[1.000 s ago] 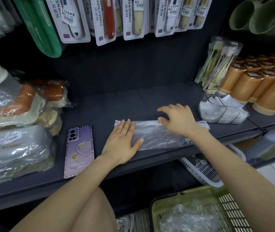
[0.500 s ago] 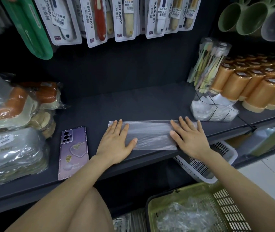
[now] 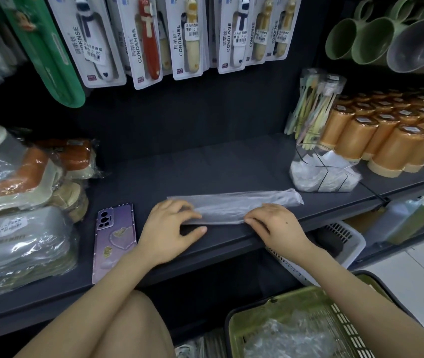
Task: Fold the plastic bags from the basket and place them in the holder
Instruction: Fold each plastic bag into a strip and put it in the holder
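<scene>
On the far left of the shelf (image 3: 205,166) lies a purple phone (image 3: 114,244), clear of the work. Just right of it is my left hand (image 3: 169,228): its fingers are curled down over the left end of the plastic bag (image 3: 234,206), and the thumb is stretched out on the shelf just nearer to me. I read that as a grip on the bag's near edge.

The bag itself is what matters. It lies flat as a narrow strip, with its long axis running left to right along the shelf and tilting slightly away at the right end. Both hands sit on its near side, so the bag lies just beyond the fingertips, not beside them.

My right hand (image 3: 275,226) has bent fingers pointing left, with the tips touching the near edge a little past the middle. The thumb is hidden, so I cannot tell whether it pinches or only presses. The bag's right end sticks out free beyond it.

Further right and farther back stands the wire holder (image 3: 320,165), already holding folded bags. The right hand is the nearer one to it. I judge that the next fold should shorten the strip along its length. The green basket (image 3: 291,297), below at the near right, has more bags in it.
</scene>
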`<act>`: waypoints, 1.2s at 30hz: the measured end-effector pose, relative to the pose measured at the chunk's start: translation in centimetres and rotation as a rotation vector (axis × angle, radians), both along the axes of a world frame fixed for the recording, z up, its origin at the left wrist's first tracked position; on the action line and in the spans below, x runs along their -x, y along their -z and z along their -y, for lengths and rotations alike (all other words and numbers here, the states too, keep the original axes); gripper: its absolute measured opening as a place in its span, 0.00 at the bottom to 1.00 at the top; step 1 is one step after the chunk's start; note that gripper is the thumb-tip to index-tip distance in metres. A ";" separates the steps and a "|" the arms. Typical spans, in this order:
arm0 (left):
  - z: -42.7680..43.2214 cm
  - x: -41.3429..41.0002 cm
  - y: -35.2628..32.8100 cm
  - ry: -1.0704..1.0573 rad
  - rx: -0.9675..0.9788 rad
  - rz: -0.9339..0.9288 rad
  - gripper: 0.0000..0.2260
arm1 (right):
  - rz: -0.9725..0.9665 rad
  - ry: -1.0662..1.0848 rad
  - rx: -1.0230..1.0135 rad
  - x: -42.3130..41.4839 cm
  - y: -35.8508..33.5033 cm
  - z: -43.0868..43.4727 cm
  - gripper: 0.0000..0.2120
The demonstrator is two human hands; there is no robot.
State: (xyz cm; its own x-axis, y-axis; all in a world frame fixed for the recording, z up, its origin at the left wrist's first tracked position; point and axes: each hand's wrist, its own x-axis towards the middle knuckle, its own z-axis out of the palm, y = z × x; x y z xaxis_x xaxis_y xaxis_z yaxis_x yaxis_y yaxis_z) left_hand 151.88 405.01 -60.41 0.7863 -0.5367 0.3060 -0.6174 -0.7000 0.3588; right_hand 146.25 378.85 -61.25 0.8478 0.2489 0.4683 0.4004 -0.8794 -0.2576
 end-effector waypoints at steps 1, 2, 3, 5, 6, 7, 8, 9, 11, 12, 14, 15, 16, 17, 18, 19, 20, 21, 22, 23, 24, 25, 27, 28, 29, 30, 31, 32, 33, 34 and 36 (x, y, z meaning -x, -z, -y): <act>-0.3 0.0 -0.2 0.013 -0.016 -0.018 0.26 | -0.042 0.035 -0.046 -0.1 -0.4 0.1 0.16; -0.5 -0.1 -0.4 0.022 -0.021 -0.067 0.26 | -0.099 0.066 -0.091 -0.3 -0.8 0.1 0.15; -0.5 -0.3 -0.9 0.010 -0.018 -0.139 0.25 | -0.163 0.090 -0.126 -0.5 -1.2 0.1 0.13; -0.5 -1.3 -1.5 -0.054 0.051 -0.277 0.14 | -0.299 0.138 -0.161 -1.5 -2.2 -0.1 0.09; -0.5 -2.0 -1.9 -0.092 0.087 -0.343 0.11 | -0.359 0.158 -0.177 -2.1 -2.7 -0.2 0.09; -0.4 -2.6 -2.2 -0.131 0.096 -0.397 0.12 | -0.411 0.171 -0.201 -2.6 -3.1 -0.2 0.09; -0.4 -3.4 -2.1 -0.158 0.111 -0.439 0.14 | -0.463 0.181 -0.239 -3.2 -3.4 -0.3 0.10; -0.3 -3.9 -2.1 -0.179 0.122 -0.474 0.15 | -0.516 0.184 -0.303 -3.6 -3.8 -0.3 0.12; -0.2 -4.4 -2.3 -0.195 0.157 -0.527 0.14 | -0.619 0.178 -0.489 -4.2 -4.4 -0.2 0.13; -0.1 -4.5 -2.2 -0.205 0.184 -0.549 0.14 | -0.658 0.173 -0.574 -4.5 -4.6 0.0 0.14; 0.1 -4.3 -2.5 -0.238 0.222 -0.590 0.12 | -0.696 0.183 -0.648 -5.0 -4.6 0.4 0.11; 0.2 -4.4 -2.5 -0.259 0.248 -0.608 0.11 | -0.703 0.203 -0.647 -5.3 -4.5 0.6 0.11; 0.3 -4.4 -2.6 -0.289 0.288 -0.616 0.10 | -0.706 0.234 -0.636 -5.7 -4.3 0.7 0.14; 0.3 -4.6 -2.6 -0.327 0.318 -0.607 0.10 | -0.709 0.267 -0.625 -6.0 -4.2 0.7 0.15; 0.3 -4.7 -2.6 -0.371 0.355 -0.595 0.10 | -0.717 0.301 -0.611 -6.3 -4.1 0.8 0.16; 0.4 -4.8 -2.5 -0.417 0.392 -0.582 0.09 | -0.719 0.323 -0.596 -6.7 -4.0 0.7 0.17; 0.6 -4.7 -2.5 -0.483 0.406 -0.548 0.08 | -0.726 0.343 -0.577 -6.9 -4.0 0.6 0.18; 0.8 -4.6 -2.3 -0.564 0.364 -0.442 0.09 | -0.727 0.361 -0.556 -7.2 -3.9 0.5 0.17; 1.0 -4.2 -2.1 -0.603 0.256 -0.261 0.12 | -0.731 0.379 -0.530 -7.3 -3.9 0.4 0.16; 1.3 -3.8 -1.9 -0.577 0.156 -0.064 0.14 | -0.731 0.391 -0.506 -7.4 -3.9 0.3 0.15; 1.9 -3.6 -1.3 -0.506 0.077 0.108 0.15 | -0.734 0.405 -0.481 -7.4 -4.0 0.1 0.15; 2.5 -3.3 -0.9 -0.426 0.022 0.209 0.18 | -0.729 0.415 -0.455 -7.5 -4.0 0.1 0.17; 4.1 -2.5 -0.4 -0.266 -0.095 0.186 0.21 | -0.720 0.427 -0.414 -7.6 -4.0 0.1 0.18; 4.9 -2.0 -0.5 -0.240 -0.168 0.081 0.22 | -0.723 0.434 -0.412 -7.5 -4.1 0.0 0.19; 5.5 -1.7 -0.4 -0.245 -0.249 -0.047 0.22 | -0.721 0.430 -0.417 -7.6 -4.0 0.1 0.19; 5.8 -1.7 0.0 -0.268 -0.300 -0.141 0.23 | -0.731 0.429 -0.420 -7.4 -4.1 0.0 0.19; 6.0 -1.7 0.3 -0.296 -0.344 -0.207 0.23 | -0.730 0.419 -0.426 -7.5 -4.0 0.1 0.18; 6.1 -1.7 0.6 -0.316 -0.380 -0.243 0.24 | -0.737 0.414 -0.455 -7.4 -4.0 0.1 0.17; 6.1 -1.7 0.8 -0.324 -0.399 -0.252 0.24 | -0.734 0.398 -0.494 -7.4 -4.2 0.2 0.14; 6.1 -1.7 1.0 -0.325 -0.413 -0.253 0.25 | -0.733 0.384 -0.551 -7.2 -4.5 0.2 0.10; 6.2 -1.6 0.9 -0.329 -0.425 -0.253 0.25 | -0.731 0.340 -0.692 -6.8 -4.9 0.5 0.05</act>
